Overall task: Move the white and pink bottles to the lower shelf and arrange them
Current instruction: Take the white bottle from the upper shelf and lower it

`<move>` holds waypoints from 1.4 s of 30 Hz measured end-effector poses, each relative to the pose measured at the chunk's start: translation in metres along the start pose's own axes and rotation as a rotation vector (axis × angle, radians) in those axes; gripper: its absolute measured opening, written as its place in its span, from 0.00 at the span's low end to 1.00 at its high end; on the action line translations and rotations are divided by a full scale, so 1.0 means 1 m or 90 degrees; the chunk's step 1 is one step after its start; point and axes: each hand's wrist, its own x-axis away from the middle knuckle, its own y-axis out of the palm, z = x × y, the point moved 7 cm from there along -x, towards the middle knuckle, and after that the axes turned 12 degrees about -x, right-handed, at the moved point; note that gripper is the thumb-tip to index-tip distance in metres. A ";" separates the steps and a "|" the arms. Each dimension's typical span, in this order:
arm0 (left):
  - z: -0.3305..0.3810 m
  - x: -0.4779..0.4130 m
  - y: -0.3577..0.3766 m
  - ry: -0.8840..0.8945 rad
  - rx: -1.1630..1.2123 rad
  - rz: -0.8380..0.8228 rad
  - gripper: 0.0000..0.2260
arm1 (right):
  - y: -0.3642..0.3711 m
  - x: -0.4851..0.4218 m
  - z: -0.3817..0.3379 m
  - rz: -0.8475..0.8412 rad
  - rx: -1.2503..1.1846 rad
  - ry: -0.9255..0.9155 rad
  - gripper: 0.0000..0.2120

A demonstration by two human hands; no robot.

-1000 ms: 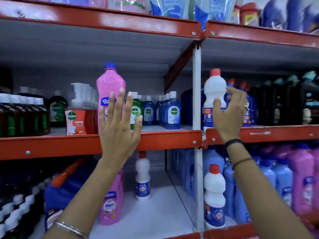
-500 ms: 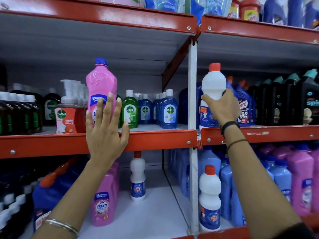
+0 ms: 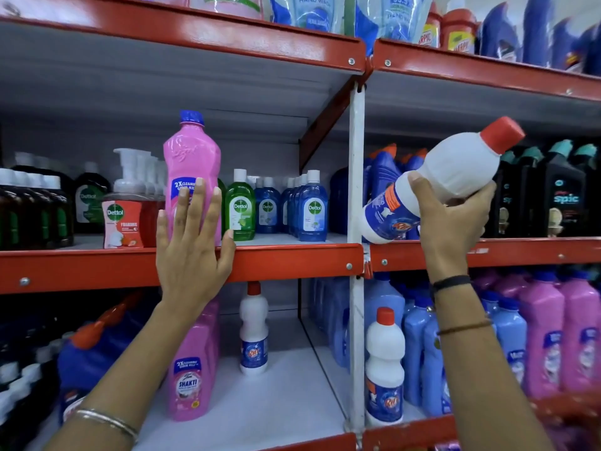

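Just behind the left hand, the tall pink bottle reads "2X CLEANING"; the pump bottle left of it says "Dettol FOAMING", and the green bottle right of it "Dettol". Right of the right hand a black bottle reads "spic". Below the left wrist, a pink bottle on the lower shelf says "SHAKTI".

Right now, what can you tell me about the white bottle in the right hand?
The white bottle looks like opaque plastic, with a red screw cap and a blue label with some orange around its lower body. It is tilted hard, cap up to the right, base down to the left near the white upright post. The right hand grips it around the middle from below. Its base seems just above the red shelf edge; contact is unclear.
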 end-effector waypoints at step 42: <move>0.000 -0.001 -0.004 0.021 -0.031 0.034 0.29 | 0.082 0.306 0.247 -0.410 0.324 0.246 0.33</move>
